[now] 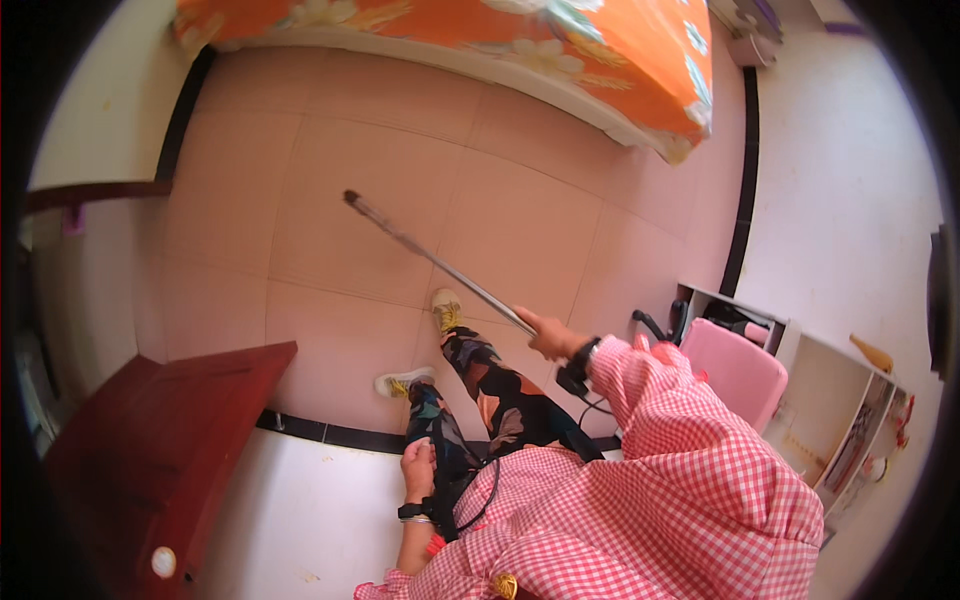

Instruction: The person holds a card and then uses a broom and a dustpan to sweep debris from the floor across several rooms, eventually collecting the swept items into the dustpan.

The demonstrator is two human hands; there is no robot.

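My right hand (552, 335) is wrapped round the near end of a long grey pole (470, 284). The pole slants away to the far left over the tiled floor and ends in a small dark tip (351, 197). From here I cannot tell what kind of tool it is. My left hand (418, 465) hangs by my left thigh with its fingers curled in, and nothing shows in it. Dark bands circle both wrists.
Across the far side stands a bed (560, 60) with an orange flowered cover. A dark red wooden door (190, 440) juts in at the left. At the right are a pink chair (735, 370) and a white shelf unit (815, 395). Pinkish tiles (370, 150) cover the floor.
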